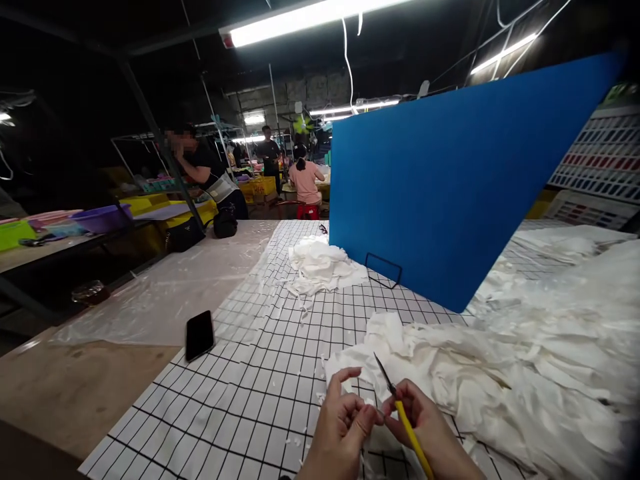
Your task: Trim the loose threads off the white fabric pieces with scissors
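Observation:
My right hand (425,423) grips yellow-handled thread snips (400,413), the dark blades pointing up and to the left. My left hand (343,423) pinches a small bit of white fabric (376,437) right beside the blades. Both hands hover low over the black-and-white grid sheet (250,380), at the near edge of a big heap of white fabric pieces (525,360) that spreads to the right.
A smaller white fabric pile (323,267) lies farther back. A black phone (199,335) rests at the grid sheet's left edge. A blue board (450,187) stands upright on the right. Clear plastic sheeting (175,293) covers the left table. People work in the background.

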Demonstrator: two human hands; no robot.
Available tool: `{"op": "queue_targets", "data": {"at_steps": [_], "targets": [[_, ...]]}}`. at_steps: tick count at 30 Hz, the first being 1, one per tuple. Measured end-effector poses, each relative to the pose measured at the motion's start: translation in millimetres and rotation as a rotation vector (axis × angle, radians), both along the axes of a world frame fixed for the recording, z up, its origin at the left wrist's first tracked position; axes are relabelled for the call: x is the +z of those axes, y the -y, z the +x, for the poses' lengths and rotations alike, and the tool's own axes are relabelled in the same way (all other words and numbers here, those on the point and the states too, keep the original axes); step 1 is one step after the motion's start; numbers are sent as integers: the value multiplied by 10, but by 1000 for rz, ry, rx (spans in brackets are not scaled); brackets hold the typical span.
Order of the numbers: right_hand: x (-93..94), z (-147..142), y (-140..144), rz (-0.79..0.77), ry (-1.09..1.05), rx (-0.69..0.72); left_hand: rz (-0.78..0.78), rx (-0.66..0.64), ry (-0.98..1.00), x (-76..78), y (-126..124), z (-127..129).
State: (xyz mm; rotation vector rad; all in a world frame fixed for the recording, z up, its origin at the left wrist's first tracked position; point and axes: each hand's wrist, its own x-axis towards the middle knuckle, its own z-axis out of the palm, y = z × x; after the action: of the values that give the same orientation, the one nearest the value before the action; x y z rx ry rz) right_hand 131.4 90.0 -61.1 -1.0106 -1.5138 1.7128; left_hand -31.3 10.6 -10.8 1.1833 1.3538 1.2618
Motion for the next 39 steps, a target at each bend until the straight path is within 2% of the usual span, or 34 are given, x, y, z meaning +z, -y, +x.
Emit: {"op": "queue_targets", "data": {"at_steps": [4, 7, 9, 11, 14, 17, 23, 32, 39], "targets": [[-34, 37, 23, -17, -5, -12, -62, -129, 333, -230, -98, 105], [-10, 208, 7, 80, 78, -99, -42, -85, 395, -329, -152, 137], [72, 372, 25, 177, 178, -183, -24, -60, 309, -294, -146, 125], [209, 527, 85, 236, 334, -187, -2, -64, 194, -210, -115, 107], [451, 647, 222, 290, 623, -74, 41, -103, 40, -88, -68, 90], [615, 615, 335, 337, 762, 15, 88, -152, -99, -34, -49, 83], [696, 483, 417, 414, 861, 20, 116, -260, -180, -30, -25, 60], [811, 476, 435, 428, 824, 42, 83, -343, -64, -35, -25, 49], [826, 470, 459, 474, 792, 42, 51, -370, -21, -19, -5, 43]]}}
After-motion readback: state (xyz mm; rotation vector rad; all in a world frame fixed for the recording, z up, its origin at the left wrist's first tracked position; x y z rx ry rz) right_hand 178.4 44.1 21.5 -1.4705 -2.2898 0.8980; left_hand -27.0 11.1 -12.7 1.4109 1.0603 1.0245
